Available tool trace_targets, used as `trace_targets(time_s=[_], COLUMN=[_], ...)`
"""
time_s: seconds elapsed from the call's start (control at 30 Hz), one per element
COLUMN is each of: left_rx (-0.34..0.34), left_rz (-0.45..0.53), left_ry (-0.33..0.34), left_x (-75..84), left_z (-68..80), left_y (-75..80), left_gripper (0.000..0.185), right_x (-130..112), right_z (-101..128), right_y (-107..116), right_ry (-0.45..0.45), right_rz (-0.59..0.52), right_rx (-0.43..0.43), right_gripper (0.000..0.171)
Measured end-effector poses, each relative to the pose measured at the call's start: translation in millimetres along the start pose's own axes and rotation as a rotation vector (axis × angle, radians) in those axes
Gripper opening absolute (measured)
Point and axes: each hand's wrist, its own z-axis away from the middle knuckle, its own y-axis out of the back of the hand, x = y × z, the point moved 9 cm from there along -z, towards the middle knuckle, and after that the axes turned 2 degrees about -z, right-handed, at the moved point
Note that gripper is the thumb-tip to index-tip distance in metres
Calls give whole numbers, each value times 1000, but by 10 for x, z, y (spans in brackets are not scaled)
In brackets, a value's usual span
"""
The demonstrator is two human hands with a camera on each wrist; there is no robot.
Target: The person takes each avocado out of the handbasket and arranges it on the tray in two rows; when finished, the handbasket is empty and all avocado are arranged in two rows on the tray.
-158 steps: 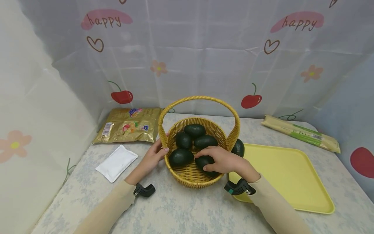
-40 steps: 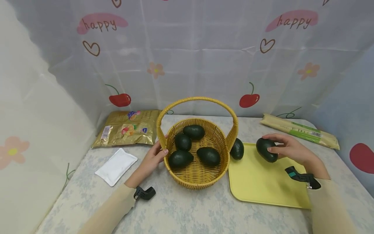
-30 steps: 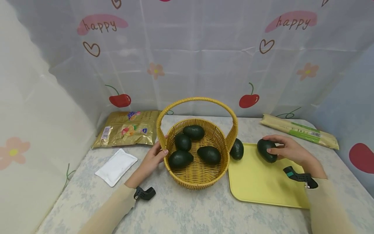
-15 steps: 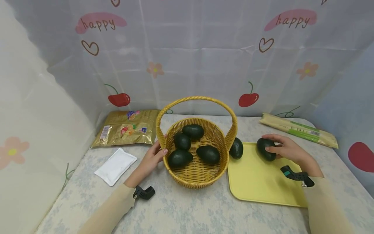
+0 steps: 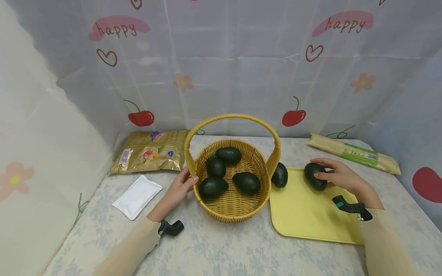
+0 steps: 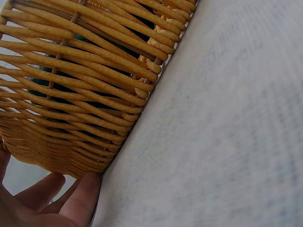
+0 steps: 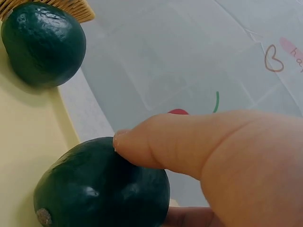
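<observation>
My right hand (image 5: 340,177) holds a dark green avocado (image 5: 315,176) at the back of the yellow tray (image 5: 307,218); whether the fruit touches the tray, I cannot tell. In the right wrist view the thumb (image 7: 156,142) presses its top side. Left of it, another avocado (image 5: 280,176) lies by the tray's back left corner, beside the basket. My left hand (image 5: 178,188) rests against the left outer wall of the yellow wicker basket (image 5: 231,218), thumb near the rim. The left wrist view shows extended fingers (image 6: 83,201) touching the weave low down. Several avocados (image 5: 246,183) lie inside the basket.
A gold foil bag (image 5: 152,151) lies at the back left, with a white packet (image 5: 137,197) in front of it. A long yellow-green package (image 5: 353,153) lies behind the tray. The basket's tall handle (image 5: 235,115) arches over its opening. A printed curtain stands behind.
Several seconds ago my right hand was in the basket on an avocado; it has since carried one rightward to the tray. Over the last second both hands have hardly moved.
</observation>
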Motion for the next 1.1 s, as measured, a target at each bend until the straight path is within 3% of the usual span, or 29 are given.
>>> trace_targets(time_s=[0.7,1.1], left_rx=[-1,-1], left_rz=[4,9], left_ry=[-3,3], left_x=[3,-1], left_z=[5,-5], left_y=[-1,6], left_gripper=[63,63], right_x=[-60,-385], right_z=[126,276], right_y=[179,291], right_ry=[-6,86], right_rz=[-8,89], right_rx=[9,70], right_gripper=[66,59])
